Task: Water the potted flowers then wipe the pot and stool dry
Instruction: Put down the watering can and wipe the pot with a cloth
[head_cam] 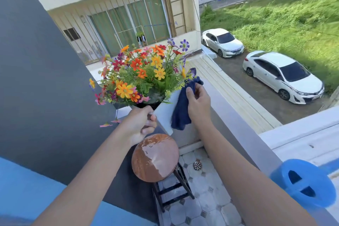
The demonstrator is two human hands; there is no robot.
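A white square pot (164, 114) full of orange, yellow, red and purple flowers (141, 73) is lifted in the air above the stool. My left hand (139, 124) grips the pot's near corner from below. My right hand (199, 103) presses a dark blue cloth (180, 113) against the pot's right side. Below stands a round brown wooden stool (155, 158); a wet, shiny patch covers the right part of its seat.
A blue watering can (304, 182) sits on the balcony ledge (238, 121) at the right. A dark grey wall (36, 79) stands at the left. The tiled floor (201, 202) has a round drain (197, 165). Cars and grass lie far below.
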